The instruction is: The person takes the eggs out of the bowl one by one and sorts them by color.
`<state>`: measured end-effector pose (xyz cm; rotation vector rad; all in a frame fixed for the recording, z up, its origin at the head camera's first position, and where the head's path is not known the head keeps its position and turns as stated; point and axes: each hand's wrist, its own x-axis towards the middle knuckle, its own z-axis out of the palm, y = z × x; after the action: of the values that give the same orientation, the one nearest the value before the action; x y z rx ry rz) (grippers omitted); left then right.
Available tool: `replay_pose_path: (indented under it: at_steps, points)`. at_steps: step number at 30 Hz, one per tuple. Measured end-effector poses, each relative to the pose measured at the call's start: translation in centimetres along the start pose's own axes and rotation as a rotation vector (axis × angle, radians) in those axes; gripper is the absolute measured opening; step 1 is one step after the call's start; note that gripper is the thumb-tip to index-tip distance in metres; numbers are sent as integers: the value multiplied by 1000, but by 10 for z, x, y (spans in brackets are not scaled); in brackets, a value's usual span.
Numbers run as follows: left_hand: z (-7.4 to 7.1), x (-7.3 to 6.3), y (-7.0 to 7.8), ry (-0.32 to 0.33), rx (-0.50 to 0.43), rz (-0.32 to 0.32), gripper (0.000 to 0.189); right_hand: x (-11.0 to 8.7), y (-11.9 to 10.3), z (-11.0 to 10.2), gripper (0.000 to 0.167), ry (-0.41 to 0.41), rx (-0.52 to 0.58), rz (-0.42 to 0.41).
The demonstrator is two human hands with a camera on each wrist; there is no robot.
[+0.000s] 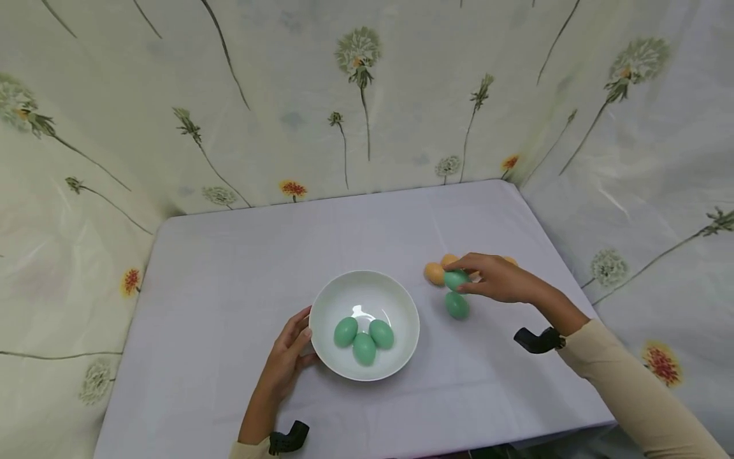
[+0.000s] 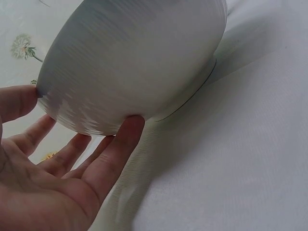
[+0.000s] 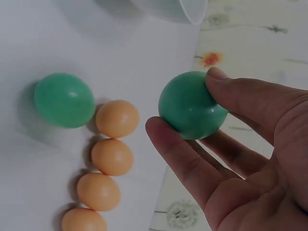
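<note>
A white bowl (image 1: 367, 287) stands on the table with green eggs (image 1: 364, 349) lying together inside it. My left hand (image 1: 289, 350) is at the bowl's left side; in the left wrist view its extended fingertips touch the outer wall (image 2: 139, 62). My right hand (image 1: 496, 277) pinches a green egg (image 3: 190, 103) between thumb and fingers, held above the table to the right of the bowl. Below it, another green egg (image 1: 457, 306) lies on the cloth. A row of orange eggs (image 3: 112, 157) lies beside that one, partly hidden by my right hand in the head view.
A pale cloth (image 1: 229, 287) covers the table. Around its back and sides hang curtains (image 1: 258, 95) with a dandelion print. A black wrist mount (image 1: 539, 341) sits on the right wrist, another (image 1: 289, 438) on the left.
</note>
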<state>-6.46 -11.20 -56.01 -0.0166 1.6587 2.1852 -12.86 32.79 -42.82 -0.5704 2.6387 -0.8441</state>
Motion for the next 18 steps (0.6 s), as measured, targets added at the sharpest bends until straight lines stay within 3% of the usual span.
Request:
replay_pose_path:
  at_steps: [6,18]
  points:
    - [1,-2,2,-1,8,5,48,-13,20,2,46,36,-11,66]
    - [2,-2,1,9,6,-11,47,-16,51,21,45,35,21,166]
